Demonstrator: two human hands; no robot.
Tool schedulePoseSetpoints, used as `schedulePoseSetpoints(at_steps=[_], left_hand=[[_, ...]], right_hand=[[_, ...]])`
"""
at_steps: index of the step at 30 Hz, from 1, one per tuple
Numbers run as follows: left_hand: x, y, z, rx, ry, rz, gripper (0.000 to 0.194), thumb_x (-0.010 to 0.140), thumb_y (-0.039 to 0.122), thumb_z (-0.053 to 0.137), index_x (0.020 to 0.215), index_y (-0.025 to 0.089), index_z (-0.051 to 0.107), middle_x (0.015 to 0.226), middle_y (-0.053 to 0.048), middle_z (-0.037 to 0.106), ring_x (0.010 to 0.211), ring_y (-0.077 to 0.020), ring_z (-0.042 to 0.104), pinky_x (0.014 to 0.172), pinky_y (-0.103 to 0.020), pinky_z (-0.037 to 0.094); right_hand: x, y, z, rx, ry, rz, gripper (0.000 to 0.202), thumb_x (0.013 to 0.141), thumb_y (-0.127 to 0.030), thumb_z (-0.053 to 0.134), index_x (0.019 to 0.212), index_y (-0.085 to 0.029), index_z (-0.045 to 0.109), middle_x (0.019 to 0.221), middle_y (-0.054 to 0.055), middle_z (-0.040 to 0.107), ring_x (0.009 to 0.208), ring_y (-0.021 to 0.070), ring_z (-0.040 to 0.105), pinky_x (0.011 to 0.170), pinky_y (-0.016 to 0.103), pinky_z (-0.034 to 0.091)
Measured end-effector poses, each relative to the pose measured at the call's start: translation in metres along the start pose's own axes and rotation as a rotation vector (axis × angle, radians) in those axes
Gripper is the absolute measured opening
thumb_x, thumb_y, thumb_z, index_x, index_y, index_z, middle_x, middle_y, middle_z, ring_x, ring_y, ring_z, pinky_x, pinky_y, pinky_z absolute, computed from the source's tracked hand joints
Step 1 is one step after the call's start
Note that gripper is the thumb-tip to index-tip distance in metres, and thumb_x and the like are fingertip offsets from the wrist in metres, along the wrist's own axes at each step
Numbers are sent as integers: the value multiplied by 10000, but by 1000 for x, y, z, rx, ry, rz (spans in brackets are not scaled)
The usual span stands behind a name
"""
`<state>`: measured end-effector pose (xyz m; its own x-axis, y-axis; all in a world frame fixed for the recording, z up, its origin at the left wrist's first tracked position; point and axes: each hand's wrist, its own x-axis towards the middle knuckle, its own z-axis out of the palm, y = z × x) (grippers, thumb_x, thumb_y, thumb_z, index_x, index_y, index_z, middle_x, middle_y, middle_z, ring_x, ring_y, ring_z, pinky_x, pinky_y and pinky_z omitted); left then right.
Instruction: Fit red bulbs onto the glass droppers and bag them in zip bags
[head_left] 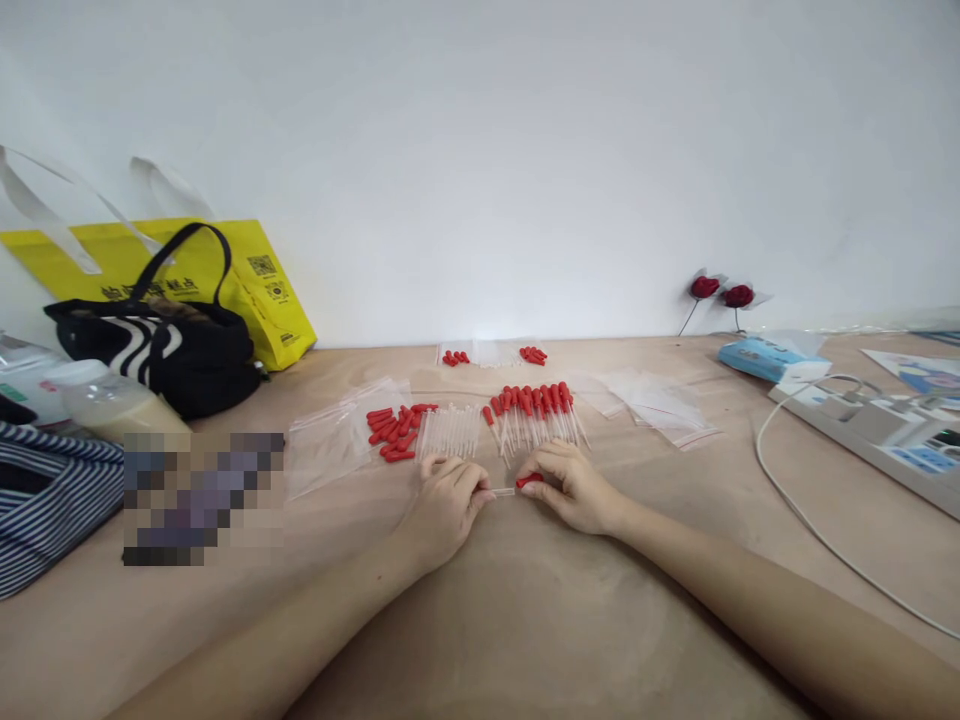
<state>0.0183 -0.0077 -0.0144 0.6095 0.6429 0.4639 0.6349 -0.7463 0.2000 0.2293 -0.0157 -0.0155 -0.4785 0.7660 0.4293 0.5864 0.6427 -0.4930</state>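
Note:
Between thumb and fingers, my left hand (450, 502) pinches a clear dropper tube (504, 491) that points right. My right hand (571, 486) grips a red rubber bulb (529, 480), its mouth toward the tube's end; the two look very close, and I cannot tell whether they touch. Just beyond my left hand lies a row of bare clear tubes (450, 430), with a heap of loose red bulbs (391, 430) to its left. Beyond my right hand several droppers with red bulbs fitted (536, 402) lie side by side.
Clear zip bags (330, 440) lie left, more bags (660, 405) right. At the wall is a bag with red bulbs (532, 356). A black bag (172, 350), yellow bag (281, 300) and bottle (112, 405) stand left; a tissue pack (765, 357), power strip (926, 480) and cable (795, 505) right.

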Motion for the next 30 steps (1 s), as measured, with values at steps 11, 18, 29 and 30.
schedulePoseSetpoints(at_steps=[11, 18, 29, 30], left_hand=[[1, 1, -3, 3, 112, 42, 132, 852, 221, 454, 757, 194, 541, 697, 39, 620, 731, -143, 532, 822, -360, 204], [0, 1, -2, 32, 145, 107, 176, 858, 220, 439, 770, 220, 591, 669, 32, 609, 722, -141, 512, 817, -376, 199], [-1, 5, -4, 133, 108, 147, 194, 855, 221, 423, 751, 214, 587, 654, 14, 593, 713, -155, 479, 762, -371, 224], [-1, 6, -4, 150, 115, 156, 193, 855, 222, 425, 746, 212, 585, 649, 15, 591, 707, -154, 477, 767, -373, 223]], right_hand=[[0, -7, 4, 104, 26, 39, 75, 796, -248, 539, 809, -201, 596, 738, 16, 606, 720, 148, 479, 702, 306, 359], [-1, -6, 7, 158, -21, 25, 135, 816, -274, 516, 828, -224, 641, 729, 1, 648, 696, 141, 492, 731, 311, 369], [-4, -4, 12, 92, 81, -67, 158, 817, -317, 523, 812, -213, 643, 743, 16, 669, 691, 136, 536, 709, 307, 373], [-4, -4, 13, 62, 82, -73, 160, 814, -323, 527, 805, -214, 643, 743, 18, 668, 693, 138, 534, 705, 309, 364]])
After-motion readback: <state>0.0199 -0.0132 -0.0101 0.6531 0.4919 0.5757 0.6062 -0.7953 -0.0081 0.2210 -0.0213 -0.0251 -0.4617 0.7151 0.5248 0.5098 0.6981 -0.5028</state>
